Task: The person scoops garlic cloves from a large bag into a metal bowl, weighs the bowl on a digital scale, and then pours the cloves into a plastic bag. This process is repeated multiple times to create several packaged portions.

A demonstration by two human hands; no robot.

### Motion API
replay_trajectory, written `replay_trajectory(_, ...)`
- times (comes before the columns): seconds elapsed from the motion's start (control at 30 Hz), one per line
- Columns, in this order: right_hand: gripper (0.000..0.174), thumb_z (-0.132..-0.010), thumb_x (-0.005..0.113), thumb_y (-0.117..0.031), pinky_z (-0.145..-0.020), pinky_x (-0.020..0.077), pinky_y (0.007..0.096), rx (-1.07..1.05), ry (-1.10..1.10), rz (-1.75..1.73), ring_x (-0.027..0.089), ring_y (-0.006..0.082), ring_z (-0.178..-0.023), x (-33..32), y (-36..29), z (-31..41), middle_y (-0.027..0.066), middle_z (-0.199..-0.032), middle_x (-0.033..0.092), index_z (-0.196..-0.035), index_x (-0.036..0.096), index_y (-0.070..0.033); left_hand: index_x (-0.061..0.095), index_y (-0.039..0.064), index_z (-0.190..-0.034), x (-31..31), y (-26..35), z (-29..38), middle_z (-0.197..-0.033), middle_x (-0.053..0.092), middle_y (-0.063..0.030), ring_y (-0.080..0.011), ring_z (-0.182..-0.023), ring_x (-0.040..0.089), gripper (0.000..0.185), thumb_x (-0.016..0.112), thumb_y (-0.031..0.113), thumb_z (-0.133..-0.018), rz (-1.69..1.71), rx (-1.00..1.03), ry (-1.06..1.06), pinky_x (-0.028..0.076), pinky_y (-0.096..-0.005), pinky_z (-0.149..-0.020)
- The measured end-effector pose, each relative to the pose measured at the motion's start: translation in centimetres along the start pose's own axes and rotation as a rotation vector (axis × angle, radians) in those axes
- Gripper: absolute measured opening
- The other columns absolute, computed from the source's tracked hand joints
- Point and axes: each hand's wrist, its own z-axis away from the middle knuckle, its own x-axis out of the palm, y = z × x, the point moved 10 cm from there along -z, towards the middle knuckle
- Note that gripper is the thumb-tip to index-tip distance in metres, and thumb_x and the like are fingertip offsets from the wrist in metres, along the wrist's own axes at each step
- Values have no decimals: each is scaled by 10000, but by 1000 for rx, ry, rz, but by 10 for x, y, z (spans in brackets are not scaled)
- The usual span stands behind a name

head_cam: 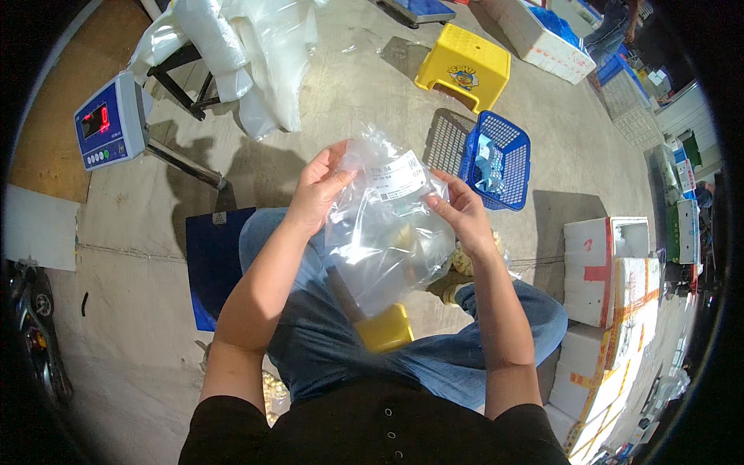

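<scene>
Between my hands, above my lap, hangs a clear plastic bag (372,261) with a white printed label (395,176) near its upper part. My left hand (321,185) pinches the bag's upper left edge between thumb and fingers. On the other side, my right hand (463,212) grips the edge just right of the label. The bag looks thin and crinkled, and I cannot tell whether anything is in it. Behind its lower end shows the yellow seat (386,330) under me. Partly hidden by my right forearm, a bag of pale round pieces (463,261) lies on the floor.
A blue plastic basket (525,163) with light blue packets stands ahead right, near a yellow step stool (471,64). Left are a scale display (107,125) on a metal post, a dark blue platform (212,267) and hanging plastic bags (273,58). Foam boxes (587,279) stand right. A person (613,29) is far right.
</scene>
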Motion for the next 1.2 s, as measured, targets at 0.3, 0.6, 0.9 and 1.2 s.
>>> replay_trajectory(0.3,507,-842,681,-115,-847,494,282,17,42,-163,603,164,-985,-10,8,-2,112,-1122,611,-1282,469,18,473,-5,-1275,-5,-6,0,-1171,586,-89,-156,-1040,570,393,540,27,-889,-44,-67,19,455,-294,-910)
replay_trajectory(0.6,430,-882,634,-138,-817,482,262,30,93,-215,598,140,-948,-14,13,-1,93,-1083,626,-1254,493,25,480,-3,-1277,-11,-1,-1,-1143,585,-63,-114,-1003,556,440,631,92,-874,-204,-97,-16,446,-255,-870)
replay_trajectory(0.9,353,-912,588,-132,-742,502,251,96,154,-305,614,123,-858,-18,29,-5,83,-1010,646,-1224,522,20,452,2,-1312,-11,-4,2,-1223,551,-78,-143,-1069,538,536,567,355,-926,-64,-198,-130,436,-299,-920)
replay_trajectory(1.2,294,-927,553,-119,-722,500,249,115,126,-372,615,119,-820,-12,40,-8,67,-977,649,-1190,547,11,516,4,-1240,-35,-31,6,-1086,589,-28,-103,-957,561,349,519,215,-961,-256,-399,-53,462,-254,-824)
